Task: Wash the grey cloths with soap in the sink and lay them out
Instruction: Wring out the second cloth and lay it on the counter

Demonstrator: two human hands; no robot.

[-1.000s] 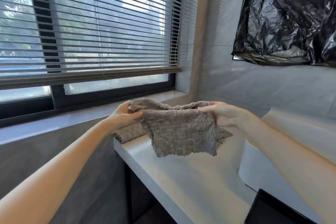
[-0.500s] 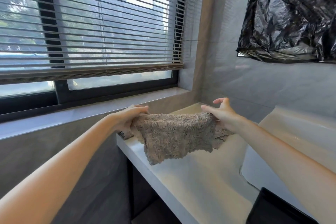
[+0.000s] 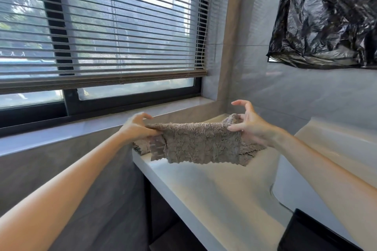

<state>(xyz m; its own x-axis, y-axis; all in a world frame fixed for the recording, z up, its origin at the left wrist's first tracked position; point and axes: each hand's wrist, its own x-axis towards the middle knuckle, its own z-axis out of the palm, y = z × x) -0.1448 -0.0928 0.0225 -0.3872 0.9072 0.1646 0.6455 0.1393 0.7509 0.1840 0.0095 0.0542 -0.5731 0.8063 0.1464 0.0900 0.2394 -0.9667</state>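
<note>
A grey-brown fluffy cloth (image 3: pixel 200 144) is stretched between my hands just above the far end of the white counter (image 3: pixel 214 193). My left hand (image 3: pixel 138 128) grips its left top corner. My right hand (image 3: pixel 250 124) pinches the right top corner between thumb and lower fingers, the index finger lifted clear. Another grey cloth (image 3: pixel 142 147) lies on the counter underneath, its edge showing at the left and again at the right behind the held cloth.
The white sink (image 3: pixel 334 161) bulges from the counter at the right. A window with slatted blinds (image 3: pixel 102 36) and a grey sill (image 3: pixel 61 130) run along the left. Black plastic sheeting (image 3: pixel 330 16) hangs on the wall. A dark object (image 3: pixel 310 232) sits at the bottom right.
Both hands have carried the cloth farther away and lower, toward the counter's far end over the other cloth. The right index finger has lifted off.
</note>
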